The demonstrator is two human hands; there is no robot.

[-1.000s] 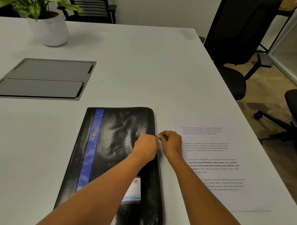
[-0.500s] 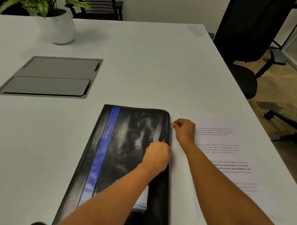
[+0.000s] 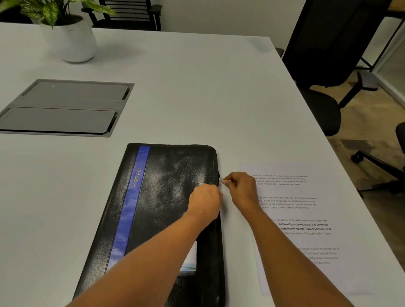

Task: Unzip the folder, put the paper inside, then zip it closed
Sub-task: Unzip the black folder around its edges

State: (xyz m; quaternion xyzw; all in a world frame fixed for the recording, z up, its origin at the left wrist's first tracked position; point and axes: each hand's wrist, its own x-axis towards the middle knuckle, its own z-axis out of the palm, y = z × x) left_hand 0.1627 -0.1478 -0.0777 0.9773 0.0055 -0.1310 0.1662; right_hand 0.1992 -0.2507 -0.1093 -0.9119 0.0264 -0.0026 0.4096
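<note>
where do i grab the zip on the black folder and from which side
Pinch the small metal pull tab, coming from the right: it sticks out sideways from the right edge of the folder, where the right hand pinches it while the left hand holds the cover beside it.

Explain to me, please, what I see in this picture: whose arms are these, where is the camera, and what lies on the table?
There is no machine here: a person works with bare hands, and one camera worn on the head looks down at them. On the white table lie a black folder, a printed paper to its right, and farther away a potted plant and a grey panel. The right hand pinches the zipper pull at the folder's right edge. The left hand rests on that edge; its fingers are hidden.
</note>
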